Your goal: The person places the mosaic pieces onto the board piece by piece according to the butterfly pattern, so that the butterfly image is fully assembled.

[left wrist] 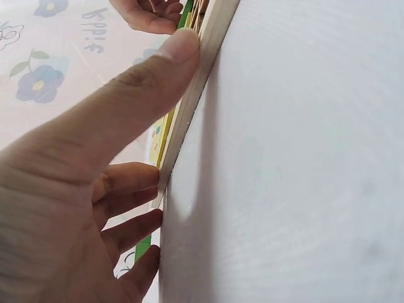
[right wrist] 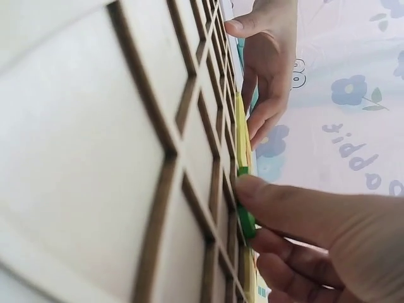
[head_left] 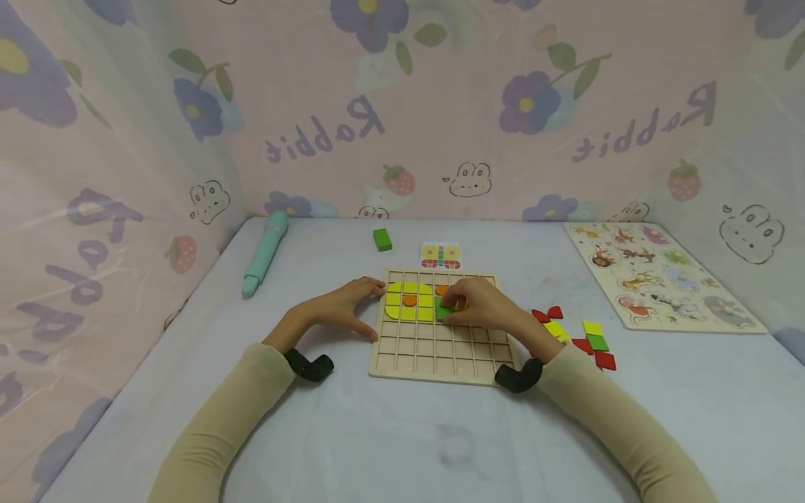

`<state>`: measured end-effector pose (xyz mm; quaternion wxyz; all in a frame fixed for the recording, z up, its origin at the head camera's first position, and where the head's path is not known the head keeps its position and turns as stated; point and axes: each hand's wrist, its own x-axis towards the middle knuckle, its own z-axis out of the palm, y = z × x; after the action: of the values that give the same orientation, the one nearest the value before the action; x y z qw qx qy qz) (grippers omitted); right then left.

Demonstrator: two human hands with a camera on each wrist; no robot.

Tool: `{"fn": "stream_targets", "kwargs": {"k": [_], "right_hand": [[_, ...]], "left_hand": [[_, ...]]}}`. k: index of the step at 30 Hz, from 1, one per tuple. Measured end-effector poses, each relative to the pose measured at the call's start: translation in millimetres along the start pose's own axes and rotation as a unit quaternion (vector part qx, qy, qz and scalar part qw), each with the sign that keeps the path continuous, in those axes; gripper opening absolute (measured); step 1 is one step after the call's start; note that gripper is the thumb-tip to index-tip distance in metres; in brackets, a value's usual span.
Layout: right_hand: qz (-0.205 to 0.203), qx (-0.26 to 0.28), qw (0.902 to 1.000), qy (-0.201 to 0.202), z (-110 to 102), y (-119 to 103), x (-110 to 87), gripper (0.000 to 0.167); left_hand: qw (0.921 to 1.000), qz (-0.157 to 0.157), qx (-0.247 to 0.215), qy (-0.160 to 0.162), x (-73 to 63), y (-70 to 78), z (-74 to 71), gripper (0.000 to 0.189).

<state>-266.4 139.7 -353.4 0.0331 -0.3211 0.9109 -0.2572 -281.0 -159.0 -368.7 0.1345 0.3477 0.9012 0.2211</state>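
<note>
A wooden grid board (head_left: 424,365) lies flat on the table. Yellow tiles (head_left: 409,288) fill part of its upper left, around an orange round piece (head_left: 410,300). My right hand (head_left: 481,304) pinches a green tile (right wrist: 246,218) between thumb and fingers at the upper middle of the grid; its fingers partly cover the tiles there. Another orange piece (head_left: 441,289) shows beside that hand. With thumb and fingers spread, my left hand (head_left: 339,305) touches the board's left edge (left wrist: 183,123). Behind the board lies a small butterfly pattern card (head_left: 441,256).
Loose red, yellow and green tiles (head_left: 592,328) lie right of the board, partly behind the right wrist. A green block (head_left: 382,239) sits at the back. A teal pen-like stick (head_left: 265,255) lies far left, an animal puzzle board (head_left: 666,279) far right.
</note>
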Motion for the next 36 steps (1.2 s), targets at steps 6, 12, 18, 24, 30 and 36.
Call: {"fn": "stream_targets", "kwargs": {"k": [6,12,18,24,30,36], "right_hand": [[-0.007,-0.009,0.9999,-0.001,2.6,1.8,0.9,0.024],[-0.02,-0.007,0.9998,0.007,3.0,1.4,0.7,0.021],[-0.031,-0.009,0.9994,0.01,4.4,1.7,1.5,0.017],[-0.044,0.005,0.9988,0.022,-4.8,2.4,-1.0,0.02],[-0.06,-0.002,0.9969,0.052,-43.3,19.5,-24.9,0.017],[-0.043,-0.036,0.9966,0.061,-71.2,56.5,-74.2,0.019]], "left_hand": [[1.0,0.001,-0.002,0.001,-1.1,0.3,0.3,0.086],[1.0,0.0,0.004,0.004,-0.9,-1.6,0.7,0.086],[1.0,0.001,-0.001,0.002,-1.4,-0.9,0.0,0.087],[1.0,0.001,-0.003,0.001,-1.9,-1.8,-0.1,0.088],[1.0,0.009,0.001,0.004,0.2,-2.3,-0.7,0.088],[1.0,0.004,0.003,-0.002,1.6,-2.2,-0.8,0.088]]}}
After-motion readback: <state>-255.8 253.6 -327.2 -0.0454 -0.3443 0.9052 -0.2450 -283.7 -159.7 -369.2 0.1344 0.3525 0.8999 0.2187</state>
